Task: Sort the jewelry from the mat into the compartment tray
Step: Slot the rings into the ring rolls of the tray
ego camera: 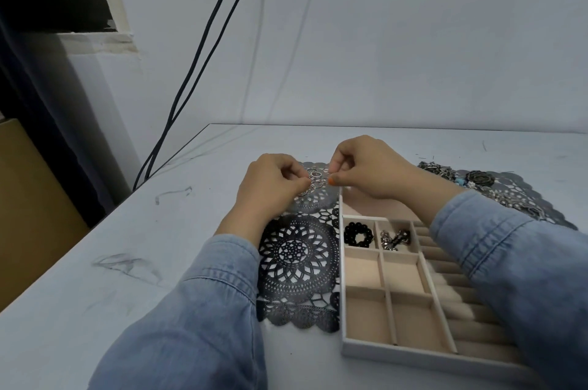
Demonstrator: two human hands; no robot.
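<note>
hands: left hand [273, 181] and right hand [366, 167] both pinch silver rings [313, 181] over the mat [299, 265], likely pulling them apart | tray [345, 348] sits beside, 2 boxes filled | more jewelry [477, 179] waits behind

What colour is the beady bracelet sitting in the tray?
Black. The beaded bracelet in the tray shows best in the head view.
</note>
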